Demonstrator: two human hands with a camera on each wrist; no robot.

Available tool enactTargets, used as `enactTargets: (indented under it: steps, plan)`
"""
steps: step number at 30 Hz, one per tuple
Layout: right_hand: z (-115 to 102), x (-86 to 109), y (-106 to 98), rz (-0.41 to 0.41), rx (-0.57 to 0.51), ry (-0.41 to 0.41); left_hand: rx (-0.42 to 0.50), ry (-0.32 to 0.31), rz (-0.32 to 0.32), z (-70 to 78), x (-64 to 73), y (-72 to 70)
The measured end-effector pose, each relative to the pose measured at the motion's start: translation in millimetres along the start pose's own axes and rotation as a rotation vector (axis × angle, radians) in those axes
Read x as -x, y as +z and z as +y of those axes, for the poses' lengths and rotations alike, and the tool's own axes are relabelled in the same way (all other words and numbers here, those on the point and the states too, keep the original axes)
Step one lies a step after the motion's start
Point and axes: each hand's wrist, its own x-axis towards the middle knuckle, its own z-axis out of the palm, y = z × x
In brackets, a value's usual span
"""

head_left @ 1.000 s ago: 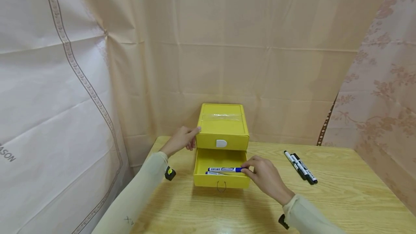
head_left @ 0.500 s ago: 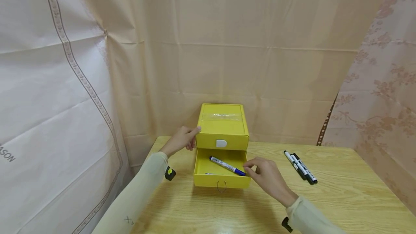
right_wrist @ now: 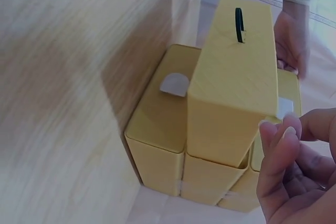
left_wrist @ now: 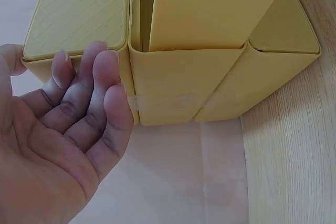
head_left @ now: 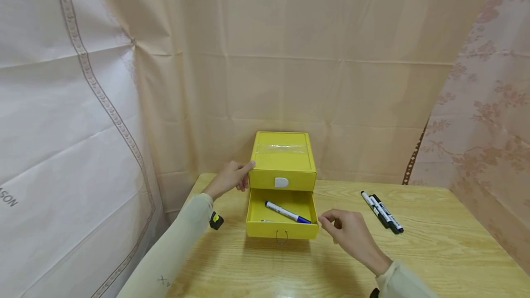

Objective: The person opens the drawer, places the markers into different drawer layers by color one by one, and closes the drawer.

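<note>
A yellow drawer box with clear tape across its top stands on the table. The drawer under its top one is pulled out. Inside, a white marker with blue ends lies slanting, cap end toward the front right corner. Part of another marker shows behind the drawer front. My left hand touches the box's upper left edge with the thumb; its fingers bend loosely beside the wall in the left wrist view. My right hand, just right of the drawer, holds nothing, thumb and fingertips close together.
Several black-and-white markers lie side by side on the wooden table at the right. A wire loop handle hangs on the drawer front, and a white tab marks the top drawer. Cloth hangs behind the table.
My right hand has let go of the blue-ended marker, which dropped slanting into the drawer, and has drawn back to the right. The left hand stays at the box.
</note>
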Motion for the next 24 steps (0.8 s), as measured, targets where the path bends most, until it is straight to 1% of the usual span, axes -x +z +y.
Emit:
enactTargets:
  steps: [4, 9, 12, 18, 24]
  plan:
    - [1.0, 6.7, 1.1, -0.024, -0.03, 0.036, -0.002, 0.0, -0.003, -0.3, 0.0, 0.3]
    - [1.1, 12.4, 3.0, -0.014, -0.058, 0.105, 0.009, -0.001, 0.005, -0.4, -0.4, 0.2]
    - [2.8, 16.1, 3.9, -0.04, -0.077, 0.136, 0.016, 0.001, 0.005, -0.4, -0.9, -0.3]
    - [6.8, 21.3, 7.5, -0.115, -0.095, 0.095, 0.024, -0.011, -0.002, 0.2, -0.4, -1.1]
    - [8.0, 24.1, 16.0, -0.178, -0.153, 0.071, 0.018, -0.004, -0.003, -0.5, -0.5, -0.1]
